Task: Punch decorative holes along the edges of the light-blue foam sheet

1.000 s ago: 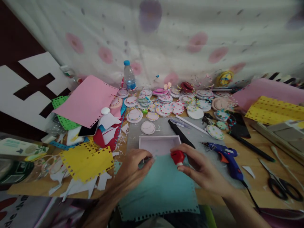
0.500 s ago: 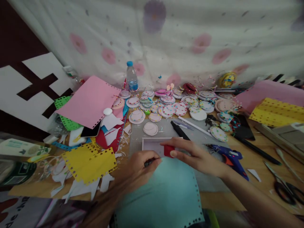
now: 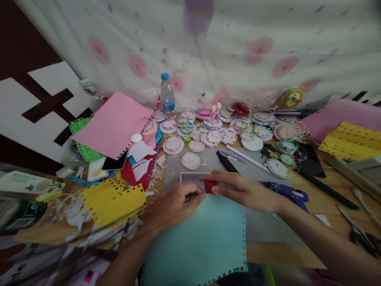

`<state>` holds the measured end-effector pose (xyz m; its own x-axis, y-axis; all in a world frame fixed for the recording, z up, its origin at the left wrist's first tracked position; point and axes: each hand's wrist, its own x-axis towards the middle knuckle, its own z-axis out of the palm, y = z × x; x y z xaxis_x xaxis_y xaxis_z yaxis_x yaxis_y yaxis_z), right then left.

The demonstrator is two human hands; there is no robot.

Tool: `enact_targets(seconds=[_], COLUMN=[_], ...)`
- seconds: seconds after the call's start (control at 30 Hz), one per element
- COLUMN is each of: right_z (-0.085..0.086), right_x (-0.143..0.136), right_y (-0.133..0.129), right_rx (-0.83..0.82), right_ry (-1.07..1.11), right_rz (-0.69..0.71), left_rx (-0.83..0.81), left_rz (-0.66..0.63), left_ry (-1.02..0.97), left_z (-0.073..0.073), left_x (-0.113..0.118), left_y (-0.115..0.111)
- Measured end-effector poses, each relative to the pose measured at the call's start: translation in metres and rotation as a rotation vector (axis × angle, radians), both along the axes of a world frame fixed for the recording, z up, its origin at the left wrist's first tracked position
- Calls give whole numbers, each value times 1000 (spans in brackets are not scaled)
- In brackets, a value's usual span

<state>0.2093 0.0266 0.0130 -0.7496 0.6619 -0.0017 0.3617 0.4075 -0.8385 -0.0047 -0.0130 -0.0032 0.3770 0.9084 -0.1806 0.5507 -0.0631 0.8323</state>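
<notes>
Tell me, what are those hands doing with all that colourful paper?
A person is busy at a messy craft table. The right hand holds a small red tool, maybe a punch or glue stick, at the top edge of a light blue sheet. The left hand presses on that sheet beside it. Just behind lies a shallow white box. A blue glue gun, a water bottle and many decorated paper discs sit around.

You are at a home craft table (image 3: 330, 178): decorated paper discs (image 3: 222, 136) at twelve o'clock, glue gun (image 3: 287, 192) at three, floral curtain (image 3: 238, 47) behind
</notes>
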Motion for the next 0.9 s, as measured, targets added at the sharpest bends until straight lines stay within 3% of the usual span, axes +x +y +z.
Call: enact_targets(seconds=[0.2,0.5,0.73,0.9], right_z=[5,6,-3,-1], right_x=[1,-3,3,-2], right_y=[4,6,9,16], right_rx=[-36,-86,-233,-351], right_ry=[18,-10,-89,-133], right_rz=[92,125,134,190], left_rx=[-15,12,24,34], left_rz=[-10,-11,-59,-111], left_ry=[-1,12,27,38], left_z=[-3,-5,-9,-8], left_x=[0,-1,0,3], left_y=[3,3,1,1])
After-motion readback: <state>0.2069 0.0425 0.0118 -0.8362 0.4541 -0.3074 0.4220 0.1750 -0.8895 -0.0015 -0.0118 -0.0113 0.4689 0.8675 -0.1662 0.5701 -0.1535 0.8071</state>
